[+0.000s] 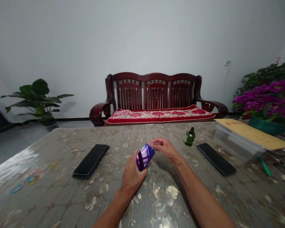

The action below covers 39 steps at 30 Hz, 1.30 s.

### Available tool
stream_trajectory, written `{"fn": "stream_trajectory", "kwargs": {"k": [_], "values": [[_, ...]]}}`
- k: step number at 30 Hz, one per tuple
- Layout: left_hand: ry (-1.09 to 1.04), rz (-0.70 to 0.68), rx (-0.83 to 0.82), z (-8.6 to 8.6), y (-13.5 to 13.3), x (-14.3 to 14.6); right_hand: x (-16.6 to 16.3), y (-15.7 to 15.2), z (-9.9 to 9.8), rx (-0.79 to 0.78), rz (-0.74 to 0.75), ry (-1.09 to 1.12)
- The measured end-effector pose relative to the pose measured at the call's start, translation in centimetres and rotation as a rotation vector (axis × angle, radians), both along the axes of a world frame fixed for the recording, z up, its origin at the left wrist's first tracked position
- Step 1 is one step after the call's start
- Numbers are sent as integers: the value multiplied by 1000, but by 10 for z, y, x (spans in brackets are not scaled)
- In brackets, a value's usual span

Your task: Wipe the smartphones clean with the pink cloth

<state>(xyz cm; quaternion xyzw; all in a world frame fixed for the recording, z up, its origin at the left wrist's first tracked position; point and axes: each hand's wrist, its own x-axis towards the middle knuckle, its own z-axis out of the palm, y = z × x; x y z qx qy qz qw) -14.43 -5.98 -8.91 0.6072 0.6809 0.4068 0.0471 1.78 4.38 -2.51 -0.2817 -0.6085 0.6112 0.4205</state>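
My left hand [133, 174] is closed round the lower part of a glossy blue-purple phone [145, 157], tilted above the table with its shiny back and camera strip facing me. At the phone's upper right corner, the fingers of my right hand [164, 148] are pinched together. A small pinkish bit shows at those fingertips, too small to name. One black phone [91, 161] lies on the table to the left of my hands, and another black phone [216, 159] lies to the right. Behind that one stands a small green bottle [189, 138] with a black cap.
The table [68, 202] has a patterned, glossy cover. Loose coloured bands [28, 180] lie at its left. On the right are a clear plastic box [237, 144] under a yellow board [254, 133], a green-handled tool [265, 167] and purple flowers [270, 98]. A wooden bench [156, 91] stands behind.
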Motion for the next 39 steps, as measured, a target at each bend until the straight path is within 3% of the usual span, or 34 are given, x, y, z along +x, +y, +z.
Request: {"fn": "stream_trajectory", "kwargs": {"k": [4, 8, 10, 16, 23, 30, 36, 39], "values": [[-43, -22, 33, 4, -2, -3, 0, 1, 0, 155, 33, -11], [-62, -76, 41, 2, -2, -3, -5, 6, -6, 223, -74, -17], [-62, -82, 38, 1, -2, -4, -5, 7, -9, 180, -79, 4], [-43, -77, 46, 2, 1, -9, 3, 7, -11, 0, 98, 61], [-59, -96, 14, 6, 4, -15, -8, 7, -13, -66, -7, 75], [-80, -195, -91, 18, 11, -29, -10, 7, -13, -74, -5, 106], [-113, -229, -199, 29, 21, -37, -22, 12, -19, -60, -131, 144], [-133, -232, -218, 30, 26, -42, -23, 13, -23, -57, -93, 169]]}}
